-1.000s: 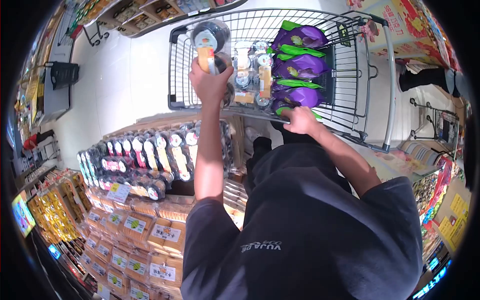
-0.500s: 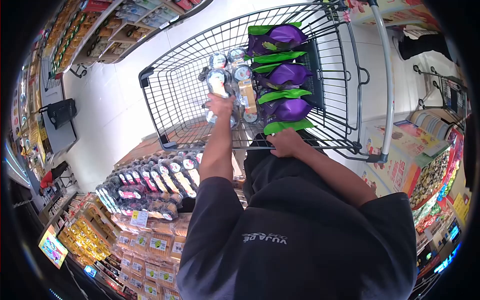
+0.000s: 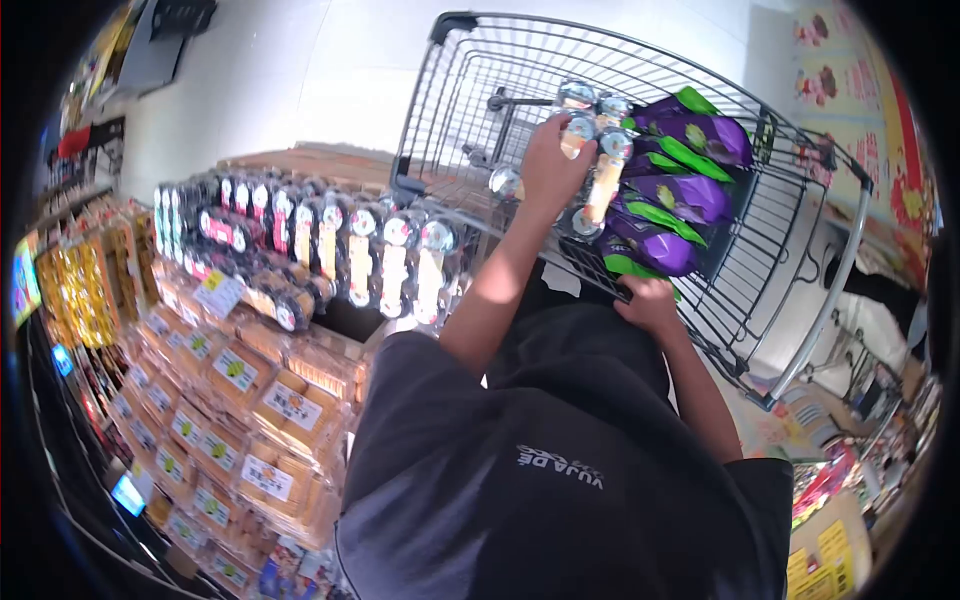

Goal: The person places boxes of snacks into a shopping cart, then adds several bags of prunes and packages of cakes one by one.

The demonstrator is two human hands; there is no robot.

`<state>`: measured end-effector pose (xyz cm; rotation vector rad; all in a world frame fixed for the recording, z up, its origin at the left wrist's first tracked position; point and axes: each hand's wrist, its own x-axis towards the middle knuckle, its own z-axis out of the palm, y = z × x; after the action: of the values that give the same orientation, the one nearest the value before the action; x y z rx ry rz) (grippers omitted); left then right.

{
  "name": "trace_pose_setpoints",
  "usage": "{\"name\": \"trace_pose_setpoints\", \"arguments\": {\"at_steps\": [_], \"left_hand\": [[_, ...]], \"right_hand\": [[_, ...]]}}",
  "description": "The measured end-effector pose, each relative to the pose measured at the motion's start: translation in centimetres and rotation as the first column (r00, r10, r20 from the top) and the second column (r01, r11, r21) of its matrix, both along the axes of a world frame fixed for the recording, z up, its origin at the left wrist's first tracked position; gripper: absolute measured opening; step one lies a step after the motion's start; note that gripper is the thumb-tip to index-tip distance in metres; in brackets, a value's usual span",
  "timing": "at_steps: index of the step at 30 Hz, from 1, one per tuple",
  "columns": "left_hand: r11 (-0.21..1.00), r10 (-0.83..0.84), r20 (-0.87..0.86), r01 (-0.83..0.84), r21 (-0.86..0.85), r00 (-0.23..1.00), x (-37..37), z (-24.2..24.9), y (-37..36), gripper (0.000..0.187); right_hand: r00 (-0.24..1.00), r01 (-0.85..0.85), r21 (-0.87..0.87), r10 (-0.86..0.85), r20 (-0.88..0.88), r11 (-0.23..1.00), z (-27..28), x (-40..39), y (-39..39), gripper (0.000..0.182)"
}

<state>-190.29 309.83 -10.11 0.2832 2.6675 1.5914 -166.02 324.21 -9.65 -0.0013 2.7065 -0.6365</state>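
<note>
My left hand (image 3: 558, 168) reaches into the metal shopping cart (image 3: 590, 30), its fingers curled round a clear-wrapped pack of round-lidded cups (image 3: 577, 134). Similar packs (image 3: 606, 180) lie right beside it, and another round lid (image 3: 505, 181) shows left of the hand. Purple bags with green edges (image 3: 690, 195) stand in a row on the cart's right side. My right hand (image 3: 650, 303) is closed over the near rim of the cart, close to the nearest purple bag (image 3: 650, 245). Its fingertips are partly hidden.
A display of round-lidded packs (image 3: 335, 235) stands left of the cart. In front of it are stacked clear boxes of baked goods (image 3: 235, 370) with a price card (image 3: 220, 292). Printed cartons (image 3: 850, 90) stand beyond the cart's handle (image 3: 835, 310).
The view has turned, so the cart sits further right and tilted and the display looks nearer. My left hand has shifted among the packs in the cart. My right hand stays at the near rim.
</note>
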Motion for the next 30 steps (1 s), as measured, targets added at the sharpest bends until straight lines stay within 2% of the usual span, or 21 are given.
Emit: {"name": "trace_pose_setpoints", "arguments": {"at_steps": [1,3,5,6,7,9,10,12,14,16,17,20,27,30], "left_hand": [[0.999,0.041,0.006,-0.041,0.005,0.999,0.4,2.0,-2.3,0.046],[0.954,0.238,0.098,-0.251,0.165,0.966,1.1,5.0,-8.3,0.022],[0.852,0.488,0.129,-0.503,0.146,0.863,2.5,4.4,-14.0,0.014],[0.822,0.569,0.069,-0.569,-0.015,0.819,3.6,2.1,-17.2,0.017],[0.797,0.583,0.132,-0.533,-0.284,0.802,4.9,0.0,-20.6,0.029],[0.690,0.627,0.289,-0.343,-0.637,0.724,8.0,-2.4,-24.2,0.051],[0.688,0.641,0.292,-0.362,-0.629,0.710,9.5,-3.3,-25.0,0.051],[0.657,0.633,0.473,-0.102,-0.747,0.612,12.1,-5.2,-26.1,0.066],[0.677,0.616,0.514,-0.068,-0.733,0.596,14.1,-7.5,-26.9,0.071],[0.644,0.547,0.375,-0.090,-0.759,0.749,16.1,-9.1,-27.0,0.080],[0.658,0.562,0.398,-0.101,-0.746,0.725,15.9,-8.9,-26.8,0.089],[0.626,0.552,0.359,-0.090,-0.775,0.753,15.8,-7.3,-26.3,0.085],[0.637,0.582,0.307,-0.188,-0.748,0.753,15.5,-10.5,-26.6,0.075],[0.599,0.605,0.258,-0.217,-0.771,0.753,15.5,-11.2,-26.5,0.076]], "right_hand": [[1.000,0.012,-0.016,-0.012,0.013,1.000,-0.2,0.1,0.2,0.037],[0.999,0.032,-0.010,-0.032,0.042,0.999,0.3,-0.3,-0.1,0.032],[0.999,0.000,-0.020,0.001,0.036,1.000,0.1,-0.4,0.0,0.031],[1.000,0.005,-0.032,-0.004,0.031,0.999,0.0,-0.4,0.1,0.030],[1.000,-0.012,-0.022,0.012,-0.005,1.000,0.1,-0.6,0.0,0.027],[1.000,-0.013,-0.030,0.013,0.003,0.999,0.2,-0.7,-0.3,0.027],[1.000,0.016,-0.040,-0.015,0.019,0.999,0.3,-0.7,-0.4,0.026],[0.999,-0.013,0.010,0.013,0.034,1.000,0.7,-0.9,-0.7,0.026],[0.996,0.023,0.060,-0.028,0.087,0.998,1.1,-0.9,-0.9,0.026],[0.998,0.035,0.066,-0.038,0.052,0.997,0.5,-0.6,-0.6,0.024],[0.998,0.040,0.075,-0.044,0.054,0.996,0.4,-0.5,-0.6,0.023],[0.996,0.057,0.093,-0.063,0.062,0.994,0.6,-0.3,-0.4,0.024],[0.996,0.058,0.102,-0.064,0.063,0.993,0.3,0.2,0.5,0.025],[0.994,0.045,0.124,-0.057,0.094,0.991,0.0,0.3,1.2,0.026]]}}
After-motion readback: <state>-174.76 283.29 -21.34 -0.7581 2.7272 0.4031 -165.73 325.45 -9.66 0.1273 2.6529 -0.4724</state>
